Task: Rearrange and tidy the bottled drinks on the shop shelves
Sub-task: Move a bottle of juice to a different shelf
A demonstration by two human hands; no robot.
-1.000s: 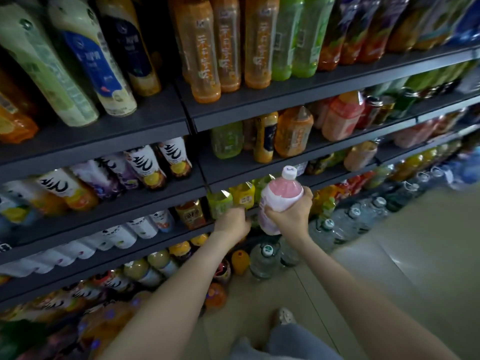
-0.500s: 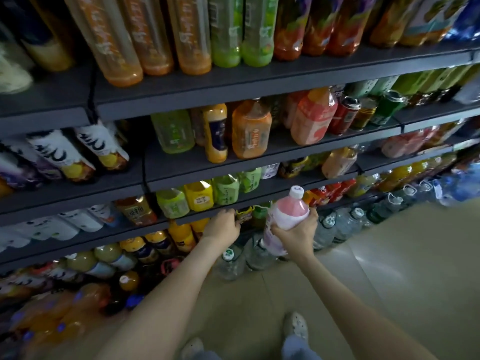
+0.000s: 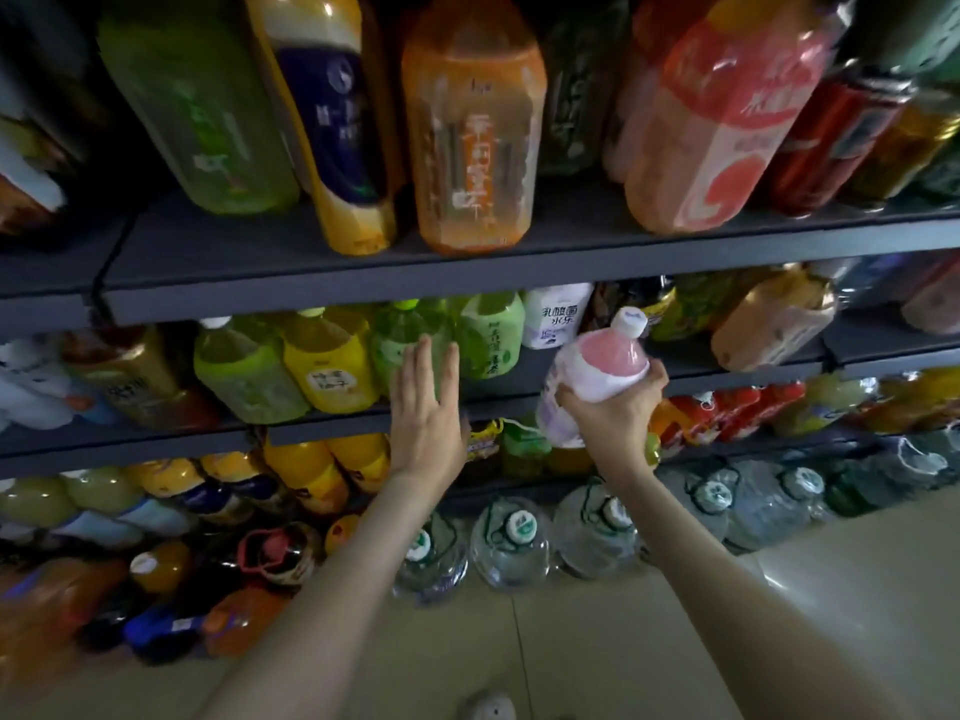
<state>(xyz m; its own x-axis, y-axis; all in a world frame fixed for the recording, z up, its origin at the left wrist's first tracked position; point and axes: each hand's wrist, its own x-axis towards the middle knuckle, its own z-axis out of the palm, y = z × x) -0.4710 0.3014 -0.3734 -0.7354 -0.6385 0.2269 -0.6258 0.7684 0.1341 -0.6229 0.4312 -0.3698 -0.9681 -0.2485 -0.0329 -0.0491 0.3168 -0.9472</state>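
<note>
Right hand [image 3: 613, 407] grips the pink bottle [image 3: 592, 379] round its body, tilted, just off the middle shelf's front edge [image 3: 322, 426]. Left hand [image 3: 428, 413] spread flat against a green bottle [image 3: 405, 345]. Risk: pushing knocks neighbouring bottles over; one-handed grip may slip.

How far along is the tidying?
Done: yellow and green plastic bottles line the grey middle shelf. In hand: right hand grips a pink plastic bottle with a white cap, unshelved; open left hand touches a clear green bottle. Left: shelving the pink bottle.
</note>
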